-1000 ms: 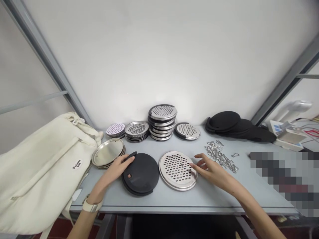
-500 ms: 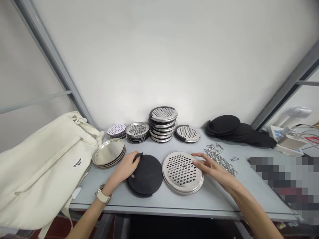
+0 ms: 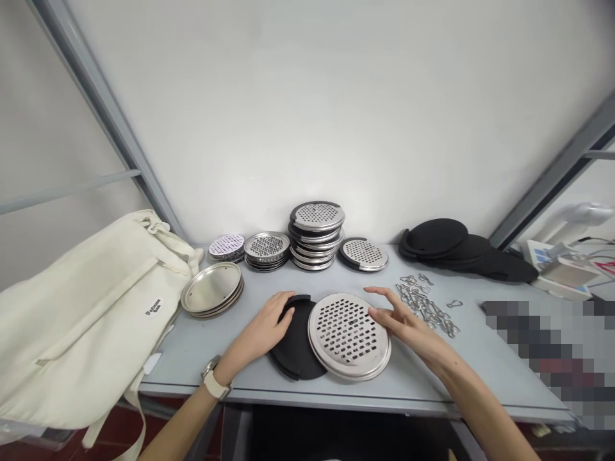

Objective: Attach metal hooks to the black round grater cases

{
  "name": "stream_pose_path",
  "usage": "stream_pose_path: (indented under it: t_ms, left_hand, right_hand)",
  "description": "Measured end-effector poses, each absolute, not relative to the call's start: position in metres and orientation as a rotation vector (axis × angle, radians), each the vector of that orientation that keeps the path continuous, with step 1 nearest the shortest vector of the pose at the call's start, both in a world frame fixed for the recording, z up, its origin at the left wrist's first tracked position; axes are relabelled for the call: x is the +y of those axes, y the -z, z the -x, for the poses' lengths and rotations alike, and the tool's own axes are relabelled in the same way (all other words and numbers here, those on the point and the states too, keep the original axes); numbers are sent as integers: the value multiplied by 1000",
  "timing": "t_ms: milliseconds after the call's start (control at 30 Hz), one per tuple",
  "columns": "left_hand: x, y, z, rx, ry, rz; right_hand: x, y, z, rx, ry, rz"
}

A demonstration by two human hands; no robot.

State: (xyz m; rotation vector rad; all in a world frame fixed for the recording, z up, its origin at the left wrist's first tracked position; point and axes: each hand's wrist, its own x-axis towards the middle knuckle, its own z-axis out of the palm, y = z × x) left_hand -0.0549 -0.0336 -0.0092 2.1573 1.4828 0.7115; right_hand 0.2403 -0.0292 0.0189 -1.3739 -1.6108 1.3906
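L hand [image 3: 262, 330] open flat on black disc [image 3: 296, 355] at 9 o'clock of steel grater plate [image 3: 346, 336], R hand [image 3: 403, 323] spread wide at 3 o'clock, plate needs squaring over disc

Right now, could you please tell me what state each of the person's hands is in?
Left hand: on the black round disc, grip unclear.
Right hand: open, beside the perforated steel disc.

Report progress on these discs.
Done, it seems: the tall stack of steel-and-black discs. In hand: a perforated steel disc lying over a black disc, left hand on the black, right hand at the steel rim. Left: the black disc pile, plain steel lids and metal clips.
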Motion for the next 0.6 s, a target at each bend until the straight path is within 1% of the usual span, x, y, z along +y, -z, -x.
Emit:
stream_pose_path:
  t_ms: [133,267,400,500,600]
  left_hand:
    - [-52,2,66,1501,-674,-2125]
    - [-70,-4,79,1491,-556,-2124]
    - [-79,0,92,1425,-430,-2137]
    - [-80,4,97,1370,-377,-2159]
    - [-79,7,94,1388,-401,-2161]
  right_hand:
    - [-29,-10,-238,-1653,-1427,1382]
    - [-33,-7,-238,-1821,-1503,1243]
    - [-41,-14,-235,-1981,-1542,1138]
    - [-48,-20,-232,-2081,-1468,1172]
    - [-52,-20,-228,-2144,-1344,1258]
